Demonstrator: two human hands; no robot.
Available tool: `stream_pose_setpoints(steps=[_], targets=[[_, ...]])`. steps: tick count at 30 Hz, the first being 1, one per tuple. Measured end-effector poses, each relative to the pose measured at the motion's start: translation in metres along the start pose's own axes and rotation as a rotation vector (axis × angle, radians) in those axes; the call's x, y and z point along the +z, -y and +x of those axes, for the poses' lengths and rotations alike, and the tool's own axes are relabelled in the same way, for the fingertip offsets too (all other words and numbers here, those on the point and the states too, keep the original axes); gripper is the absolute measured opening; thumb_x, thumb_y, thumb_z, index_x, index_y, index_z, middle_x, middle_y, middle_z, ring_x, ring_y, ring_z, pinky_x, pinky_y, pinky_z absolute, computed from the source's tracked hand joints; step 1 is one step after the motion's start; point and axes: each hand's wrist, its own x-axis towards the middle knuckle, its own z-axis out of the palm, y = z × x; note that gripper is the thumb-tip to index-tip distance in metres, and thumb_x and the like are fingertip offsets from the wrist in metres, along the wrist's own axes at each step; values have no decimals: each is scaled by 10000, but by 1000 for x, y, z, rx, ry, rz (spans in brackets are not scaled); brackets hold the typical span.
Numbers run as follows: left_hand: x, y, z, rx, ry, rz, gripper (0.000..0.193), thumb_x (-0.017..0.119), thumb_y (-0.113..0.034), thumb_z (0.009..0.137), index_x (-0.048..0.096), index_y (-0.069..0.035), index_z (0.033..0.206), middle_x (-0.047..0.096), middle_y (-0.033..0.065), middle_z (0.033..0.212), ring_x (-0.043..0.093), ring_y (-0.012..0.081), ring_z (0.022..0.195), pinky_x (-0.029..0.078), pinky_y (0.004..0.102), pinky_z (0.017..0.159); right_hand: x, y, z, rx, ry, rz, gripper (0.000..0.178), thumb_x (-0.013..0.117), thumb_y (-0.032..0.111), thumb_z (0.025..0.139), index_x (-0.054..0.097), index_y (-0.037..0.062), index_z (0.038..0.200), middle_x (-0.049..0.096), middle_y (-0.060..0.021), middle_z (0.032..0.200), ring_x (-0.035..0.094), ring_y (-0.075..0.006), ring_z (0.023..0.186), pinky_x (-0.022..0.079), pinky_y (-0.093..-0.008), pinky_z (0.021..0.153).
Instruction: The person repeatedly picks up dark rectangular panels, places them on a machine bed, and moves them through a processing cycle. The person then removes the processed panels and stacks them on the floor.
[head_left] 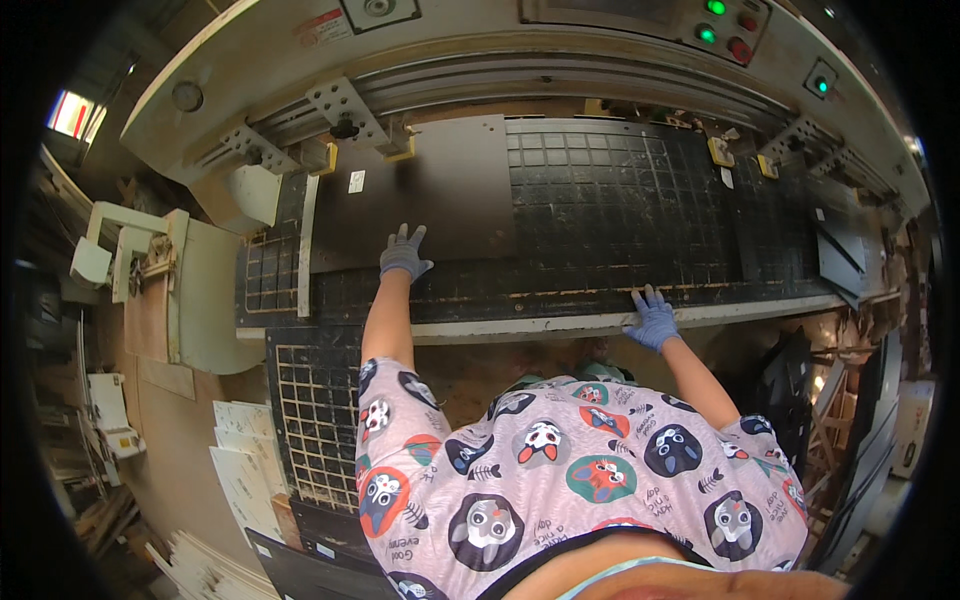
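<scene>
My left hand (403, 252) lies flat, fingers spread, on the dark panel's (420, 190) near edge (panel stretching far); right hand (653, 320) rests open on the table (600, 210) rim.

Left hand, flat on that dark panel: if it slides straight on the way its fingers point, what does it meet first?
The left hand lies on the dark grey flat panel, fingers pointing up the bed. Going on, it would probably meet the metal rail with clamp brackets first; depth is unclear.

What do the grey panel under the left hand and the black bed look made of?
Grey panel: probably laminated board, flat, matt and thin-edged. Black bed: possibly rubber or plastic matting, given its moulded grid of squares with dust on it. Left hand wears a knit glove.
</scene>
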Motion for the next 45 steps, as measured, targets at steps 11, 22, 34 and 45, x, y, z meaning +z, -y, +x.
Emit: stream_pose_setpoints(steps=[11,22,34,45], targets=[[-299,-130,60,23,-1094,55,716,622,-526,719,408,-208,1324,264,154,1446,255,409,1304,262,517,1037,-15,-18,1,24,34,68,890,592,532,723,191,190,1441,85,-145,1507,82,-339,1386,124,-494,1099],[-128,-172,51,446,-801,-81,747,693,-348,686,398,-125,1336,316,225,1399,353,397,1245,319,457,1020,31,-39,28,-6,-152,167,819,567,500,732,258,184,1420,140,-169,1491,116,-366,1373,130,-532,1075],[93,-248,-77,613,58,-100,754,709,-362,693,374,-192,1347,256,189,1444,293,368,1298,300,402,1058,39,-30,15,-90,-173,368,628,538,468,790,412,196,1342,284,-120,1447,256,-311,1334,205,-465,1071],[115,-360,4,703,120,-250,744,695,-394,710,371,-189,1347,249,175,1451,297,335,1305,316,399,1045,132,-118,-113,487,39,597,560,544,417,785,480,178,1288,459,-123,1322,444,-311,1206,372,-432,991]])
